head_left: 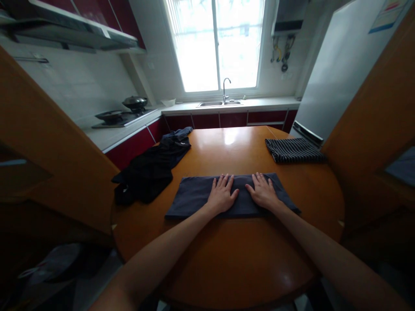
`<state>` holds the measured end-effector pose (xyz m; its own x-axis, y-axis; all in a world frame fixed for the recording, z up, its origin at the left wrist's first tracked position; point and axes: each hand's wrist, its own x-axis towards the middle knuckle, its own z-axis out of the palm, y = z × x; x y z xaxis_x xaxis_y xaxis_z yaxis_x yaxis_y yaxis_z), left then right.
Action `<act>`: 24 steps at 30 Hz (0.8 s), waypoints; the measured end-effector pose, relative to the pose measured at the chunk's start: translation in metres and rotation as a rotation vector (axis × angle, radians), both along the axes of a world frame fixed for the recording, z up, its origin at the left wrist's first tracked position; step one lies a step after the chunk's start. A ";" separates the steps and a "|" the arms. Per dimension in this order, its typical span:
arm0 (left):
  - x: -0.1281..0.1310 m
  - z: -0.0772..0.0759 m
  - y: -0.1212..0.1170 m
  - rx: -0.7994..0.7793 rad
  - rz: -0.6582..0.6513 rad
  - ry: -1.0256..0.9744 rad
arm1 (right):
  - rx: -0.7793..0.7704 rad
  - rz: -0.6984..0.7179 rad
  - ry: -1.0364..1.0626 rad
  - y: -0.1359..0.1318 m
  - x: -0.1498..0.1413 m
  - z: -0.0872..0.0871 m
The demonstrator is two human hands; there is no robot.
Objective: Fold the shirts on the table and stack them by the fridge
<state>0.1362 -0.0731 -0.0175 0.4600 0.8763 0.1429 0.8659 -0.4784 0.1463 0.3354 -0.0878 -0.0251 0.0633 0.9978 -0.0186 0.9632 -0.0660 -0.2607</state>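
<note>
A dark blue-grey folded cloth or garment (194, 198) lies flat in a wide rectangle across the wooden table (227, 255). My left hand (223, 194) rests on it just left of its right half, palm down with fingers spread. To the right, my right hand (263, 192) also lies flat on the fabric, fingers apart and thumb pointing inward. Both hands are open and press on the cloth's upper surface. A strip of fabric shows between the two thumbs. What kind of garment it is, I cannot tell.
Dark crumpled clothes (152, 168) lie at the table's left edge, partly overhanging. A folded black-and-white striped cloth (293, 150) sits at the far right. Beyond stand a counter with a sink (210, 103), a stove with pans (135, 103), and a fridge (343, 65).
</note>
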 end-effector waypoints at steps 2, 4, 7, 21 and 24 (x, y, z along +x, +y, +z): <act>-0.001 -0.001 0.001 -0.007 0.008 -0.002 | 0.005 0.001 -0.001 0.000 0.000 0.000; -0.002 -0.001 0.002 -0.014 0.024 0.005 | 0.005 0.000 -0.002 0.000 0.000 -0.001; -0.006 0.001 0.003 -0.025 0.054 0.029 | 0.009 0.002 -0.011 -0.001 0.000 -0.001; -0.084 0.001 0.013 -0.043 0.231 0.123 | 0.019 -0.021 -0.077 -0.004 0.033 -0.007; -0.103 0.000 0.016 -0.038 0.245 0.162 | 0.006 -0.047 -0.077 -0.001 0.039 -0.010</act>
<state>0.0330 -0.0572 -0.0175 0.2482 0.9674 0.0494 0.9685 -0.2490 0.0102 0.3745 -0.0890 -0.0352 0.1108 0.9938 -0.0056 0.9764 -0.1099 -0.1860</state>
